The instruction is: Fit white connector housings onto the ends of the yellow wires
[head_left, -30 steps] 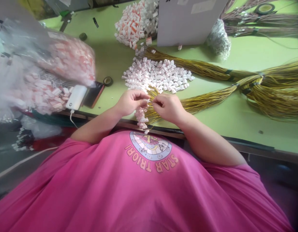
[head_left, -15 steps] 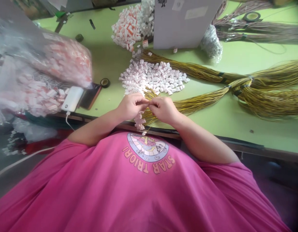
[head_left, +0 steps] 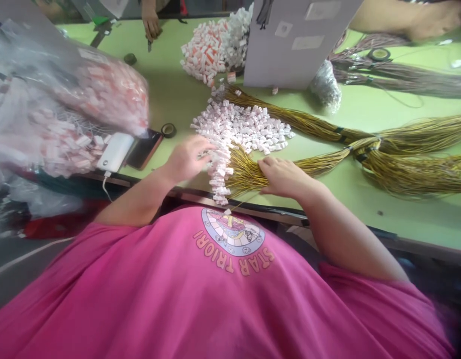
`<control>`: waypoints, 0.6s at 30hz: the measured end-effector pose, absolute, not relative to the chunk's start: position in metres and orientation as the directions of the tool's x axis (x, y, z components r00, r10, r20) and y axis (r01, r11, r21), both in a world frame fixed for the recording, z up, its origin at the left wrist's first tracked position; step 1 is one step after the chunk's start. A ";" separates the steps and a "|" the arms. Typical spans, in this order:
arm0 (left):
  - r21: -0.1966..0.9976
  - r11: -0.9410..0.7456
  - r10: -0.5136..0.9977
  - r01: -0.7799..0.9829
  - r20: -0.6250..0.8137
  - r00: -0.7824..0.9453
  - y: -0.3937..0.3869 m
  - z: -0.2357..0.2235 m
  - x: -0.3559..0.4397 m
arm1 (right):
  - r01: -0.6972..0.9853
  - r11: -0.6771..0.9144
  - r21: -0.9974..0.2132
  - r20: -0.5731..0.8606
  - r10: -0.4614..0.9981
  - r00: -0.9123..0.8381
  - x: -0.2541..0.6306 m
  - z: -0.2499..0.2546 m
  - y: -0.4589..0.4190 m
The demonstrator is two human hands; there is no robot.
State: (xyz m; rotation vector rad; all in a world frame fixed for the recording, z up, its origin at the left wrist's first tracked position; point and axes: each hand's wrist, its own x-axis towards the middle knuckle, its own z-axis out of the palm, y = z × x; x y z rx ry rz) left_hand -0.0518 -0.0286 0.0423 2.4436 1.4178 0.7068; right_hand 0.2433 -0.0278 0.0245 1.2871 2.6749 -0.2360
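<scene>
- Pale green tabletop (head_left: pixel 174 104) spans my remote view, with an upright grey panel (head_left: pixel 283 55) at the far side.
- I see the right hand (head_left: pixel 283 177) palm-down on a bundle of thin yellow-and-dark wires (head_left: pixel 249 172); I cannot tell whether its fingers close around them.
- The left hand (head_left: pixel 187 157) is blurred beside the small white plastic connectors (head_left: pixel 220 182) at the bundle's left end; I cannot tell whether it pinches one.
- That end lies between the hands, near the table's front edge, with a loose pile of white connectors (head_left: pixel 260 130) just beyond.
- I have bare green surface right of the right hand, between wires and front edge.
- Both forearms angle inward from the near side, elbows spread wide.
</scene>
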 end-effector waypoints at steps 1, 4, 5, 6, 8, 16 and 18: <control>0.385 -0.437 0.894 0.813 0.291 0.342 -0.021 0.041 -0.065 | 0.797 0.601 -0.057 -0.204 0.775 -0.599 0.242 0.020 -0.029; 0.267 -0.199 0.962 0.943 0.236 0.136 0.006 0.033 -0.112 | 0.783 0.619 -0.070 -0.194 0.761 -0.619 0.237 0.009 -0.031; 0.235 -0.126 0.976 0.964 0.204 0.078 0.015 0.029 -0.127 | 0.782 0.619 -0.070 -0.205 0.758 -0.619 0.236 0.006 -0.031; 0.206 -0.071 0.983 0.976 0.178 0.034 0.023 0.026 -0.141 | 0.797 0.601 -0.058 -0.223 0.771 -0.597 0.235 0.004 -0.032; 0.147 -0.016 0.991 0.989 0.130 -0.003 0.036 0.020 -0.162 | 0.838 0.546 -0.010 -0.250 0.810 -0.531 0.233 0.001 -0.032; -0.019 -0.060 0.995 0.998 -0.086 0.058 0.053 0.004 -0.176 | 0.891 0.454 0.030 -0.261 0.864 -0.431 0.222 0.007 -0.024; -0.048 -0.065 0.995 0.997 -0.074 0.061 0.055 0.002 -0.175 | 0.899 0.437 -0.026 -0.254 0.867 -0.429 0.222 0.014 -0.015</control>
